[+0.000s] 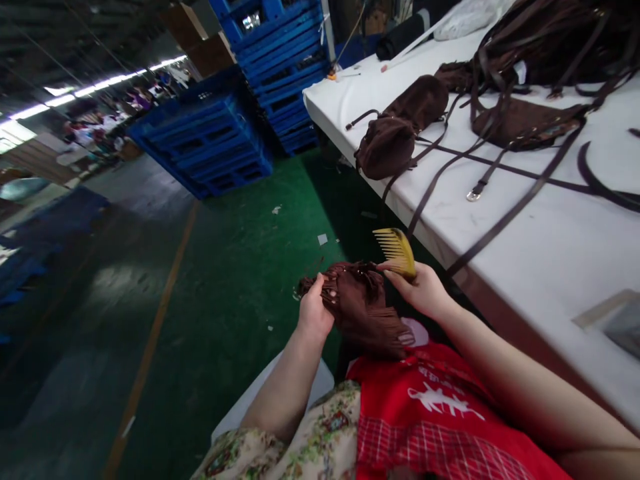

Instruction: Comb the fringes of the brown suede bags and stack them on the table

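Brown fringed piece [363, 303], right here before me, held up just in front of my red apron [445, 400], left of the white table [540, 247] and over the green floor [240, 247]. And it's my left hand [316, 313] doing the gripping: thumb on top, closed on the gathered left end. Over on the right, my right hand [425, 290] is pinched around the near end of a yellow comb [403, 253], teeth pointing left, just beside the piece.

Now, the handling! I'd call this one light and limp, suede-like, more likely to sag and fold than to slip or break. The thin strips look like the delicate part, easy to tangle or tug, so the thicker gathered body seems the better place to take hold, leaving the strips loose.

What can't I make out? My left fingers go under the piece, out of sight. Whether my right fingertips touch its edge, I can't tell. Dark folds blur the middle, so any opening or seam is lost, and its underside is hidden. Far right, the heap of brown bags [555, 40] is cut off by the edge of view.
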`<state>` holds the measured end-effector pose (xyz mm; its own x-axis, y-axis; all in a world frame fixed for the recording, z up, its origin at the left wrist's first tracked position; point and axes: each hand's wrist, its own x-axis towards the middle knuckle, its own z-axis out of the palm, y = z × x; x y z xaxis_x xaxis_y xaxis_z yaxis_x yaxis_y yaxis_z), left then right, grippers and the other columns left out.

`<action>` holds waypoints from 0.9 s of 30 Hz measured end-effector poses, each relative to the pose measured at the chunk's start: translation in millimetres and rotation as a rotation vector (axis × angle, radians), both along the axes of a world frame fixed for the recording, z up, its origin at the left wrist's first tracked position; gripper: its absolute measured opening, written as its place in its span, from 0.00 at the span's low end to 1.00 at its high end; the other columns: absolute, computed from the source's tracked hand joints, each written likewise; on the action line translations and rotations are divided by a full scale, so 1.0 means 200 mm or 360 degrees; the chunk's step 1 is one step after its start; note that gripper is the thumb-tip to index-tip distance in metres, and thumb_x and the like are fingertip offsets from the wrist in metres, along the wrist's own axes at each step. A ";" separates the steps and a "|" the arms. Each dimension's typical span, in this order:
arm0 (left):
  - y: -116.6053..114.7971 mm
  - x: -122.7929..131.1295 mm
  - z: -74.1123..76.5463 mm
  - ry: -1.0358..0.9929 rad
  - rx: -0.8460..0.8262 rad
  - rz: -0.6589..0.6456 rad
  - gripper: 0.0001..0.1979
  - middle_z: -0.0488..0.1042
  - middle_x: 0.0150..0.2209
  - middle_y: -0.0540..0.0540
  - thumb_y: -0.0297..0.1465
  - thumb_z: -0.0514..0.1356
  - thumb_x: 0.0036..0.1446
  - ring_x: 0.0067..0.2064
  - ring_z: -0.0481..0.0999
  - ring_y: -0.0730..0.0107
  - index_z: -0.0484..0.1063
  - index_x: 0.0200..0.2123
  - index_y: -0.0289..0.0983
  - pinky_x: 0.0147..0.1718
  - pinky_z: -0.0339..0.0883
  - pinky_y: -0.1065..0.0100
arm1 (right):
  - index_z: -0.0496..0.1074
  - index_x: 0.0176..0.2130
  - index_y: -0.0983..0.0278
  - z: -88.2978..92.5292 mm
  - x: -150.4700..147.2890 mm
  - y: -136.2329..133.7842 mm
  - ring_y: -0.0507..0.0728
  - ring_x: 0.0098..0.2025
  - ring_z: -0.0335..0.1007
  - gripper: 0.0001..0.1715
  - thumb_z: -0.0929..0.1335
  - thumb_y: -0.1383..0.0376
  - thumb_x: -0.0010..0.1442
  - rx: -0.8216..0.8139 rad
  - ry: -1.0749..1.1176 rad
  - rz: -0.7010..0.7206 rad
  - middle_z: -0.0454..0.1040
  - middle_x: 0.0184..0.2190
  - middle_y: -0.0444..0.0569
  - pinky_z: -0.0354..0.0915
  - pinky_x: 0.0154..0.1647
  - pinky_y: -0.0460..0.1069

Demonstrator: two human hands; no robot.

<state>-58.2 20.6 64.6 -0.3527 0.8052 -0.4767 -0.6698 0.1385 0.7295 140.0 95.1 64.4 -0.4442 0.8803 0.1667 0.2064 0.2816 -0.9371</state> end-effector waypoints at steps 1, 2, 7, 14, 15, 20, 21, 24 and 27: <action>-0.02 0.02 -0.04 -0.0016 -0.0020 -0.0030 0.17 0.78 0.40 0.40 0.41 0.60 0.55 0.40 0.79 0.62 0.74 0.40 0.33 0.42 0.72 0.62 | 0.75 0.44 0.62 -0.01 0.00 0.00 0.59 0.48 0.72 0.17 0.63 0.58 0.62 0.0051 -0.0027 0.0123 0.76 0.44 0.50 0.65 0.53 0.54; -0.03 0.04 -0.06 -0.0021 -0.0025 -0.0044 0.17 0.78 0.40 0.41 0.41 0.59 0.55 0.40 0.79 0.63 0.73 0.41 0.34 0.41 0.72 0.63 | 0.75 0.46 0.61 -0.01 -0.01 -0.01 0.58 0.50 0.70 0.17 0.62 0.60 0.63 0.0107 -0.0076 0.0278 0.76 0.46 0.50 0.64 0.54 0.53; -0.06 0.09 -0.10 0.0065 -0.0033 0.0069 0.16 0.78 0.36 0.45 0.40 0.63 0.52 0.33 0.78 0.71 0.74 0.39 0.34 0.32 0.70 0.70 | 0.67 0.56 0.61 -0.08 -0.02 -0.03 0.58 0.53 0.68 0.24 0.59 0.70 0.62 0.0375 -0.0903 0.0678 0.68 0.55 0.53 0.63 0.53 0.51; -0.08 0.14 -0.12 0.0161 -0.0019 -0.0031 0.19 0.78 0.36 0.43 0.42 0.62 0.51 0.34 0.77 0.69 0.76 0.39 0.32 0.35 0.69 0.69 | 0.74 0.42 0.63 -0.22 0.18 -0.07 0.58 0.38 0.72 0.15 0.60 0.67 0.61 0.0072 -0.1582 0.0252 0.75 0.38 0.53 0.64 0.35 0.47; -0.08 0.15 -0.12 0.0151 -0.0023 -0.0051 0.19 0.78 0.34 0.44 0.42 0.62 0.52 0.33 0.77 0.71 0.76 0.40 0.32 0.35 0.69 0.70 | 0.74 0.39 0.63 -0.24 0.21 -0.08 0.57 0.37 0.72 0.14 0.61 0.66 0.61 -0.0039 -0.1478 0.0248 0.76 0.36 0.52 0.63 0.35 0.47; -0.09 0.15 -0.16 0.0260 -0.0111 -0.0157 0.23 0.74 0.23 0.49 0.45 0.59 0.53 0.23 0.71 0.75 0.75 0.45 0.35 0.27 0.66 0.73 | 0.73 0.43 0.66 -0.29 0.32 -0.10 0.50 0.20 0.60 0.22 0.64 0.53 0.58 -0.0826 -0.0315 0.0099 0.68 0.20 0.43 0.55 0.19 0.44; -0.09 0.13 -0.17 0.0389 -0.0133 -0.0210 0.23 0.74 0.25 0.48 0.46 0.59 0.53 0.26 0.73 0.72 0.75 0.44 0.35 0.29 0.68 0.71 | 0.72 0.46 0.67 -0.29 0.34 -0.11 0.48 0.17 0.55 0.25 0.65 0.52 0.57 -0.0939 -0.0099 0.0055 0.64 0.17 0.40 0.51 0.17 0.44; -0.06 0.01 -0.16 0.1241 -0.0222 -0.0420 0.20 0.76 0.38 0.39 0.40 0.64 0.48 0.40 0.77 0.59 0.74 0.42 0.34 0.44 0.69 0.59 | 0.71 0.47 0.68 -0.28 0.34 -0.13 0.45 0.14 0.43 0.28 0.68 0.51 0.55 -0.1128 0.0267 0.0054 0.53 0.13 0.34 0.42 0.14 0.42; 0.01 -0.11 -0.03 0.2336 -0.0343 -0.0269 0.29 0.63 0.56 0.29 0.30 0.66 0.43 0.56 0.68 0.46 0.67 0.50 0.31 0.57 0.58 0.49 | 0.73 0.43 0.68 -0.25 0.31 -0.15 0.44 0.14 0.43 0.24 0.69 0.52 0.55 -0.1148 0.0295 0.0225 0.53 0.14 0.34 0.42 0.13 0.42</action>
<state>-80.0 22.4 58.2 -0.5231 0.8465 0.0991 0.6585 0.3276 0.6775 201.3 65.1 14.0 -0.5819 0.7362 -0.3456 0.0347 -0.4021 -0.9149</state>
